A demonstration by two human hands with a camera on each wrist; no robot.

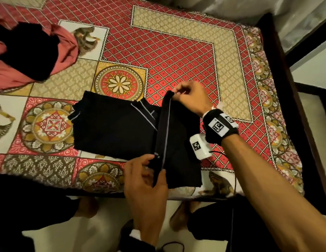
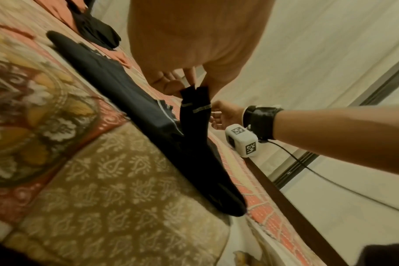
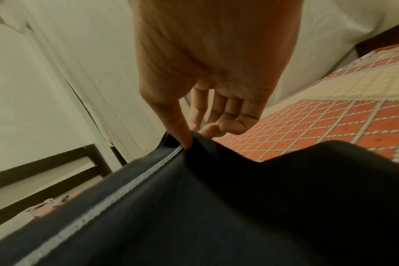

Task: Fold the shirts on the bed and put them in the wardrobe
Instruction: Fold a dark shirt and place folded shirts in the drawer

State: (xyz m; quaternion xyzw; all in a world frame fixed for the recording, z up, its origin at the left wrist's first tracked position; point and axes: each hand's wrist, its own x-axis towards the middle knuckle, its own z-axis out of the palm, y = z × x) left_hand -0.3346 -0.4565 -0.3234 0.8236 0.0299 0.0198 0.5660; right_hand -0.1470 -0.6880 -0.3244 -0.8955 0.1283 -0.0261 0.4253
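A black shirt point(image 1: 115, 128) with thin grey piping lies partly folded on the patterned bedspread point(image 1: 176, 57) near the bed's front edge. My left hand point(image 1: 155, 166) pinches the near end of a raised fold of this shirt. My right hand point(image 1: 178, 91) pinches the far end of the same fold, holding it up as a ridge. The left wrist view shows the black shirt point(image 2: 130, 100) with my left hand point(image 2: 195, 86) pinching its fold, and my right hand point(image 2: 216, 115) behind it. In the right wrist view my right hand point(image 3: 189, 140) holds the black shirt point(image 3: 216, 207) by thumb and fingers.
A heap of pink and black clothes point(image 1: 25, 53) lies at the bed's far left. A dark wooden bed frame point(image 1: 286, 73) runs along the right side. Pale floor point(image 1: 104, 228) and my feet show below the front edge. A cable point(image 1: 233, 206) hangs from my right wrist.
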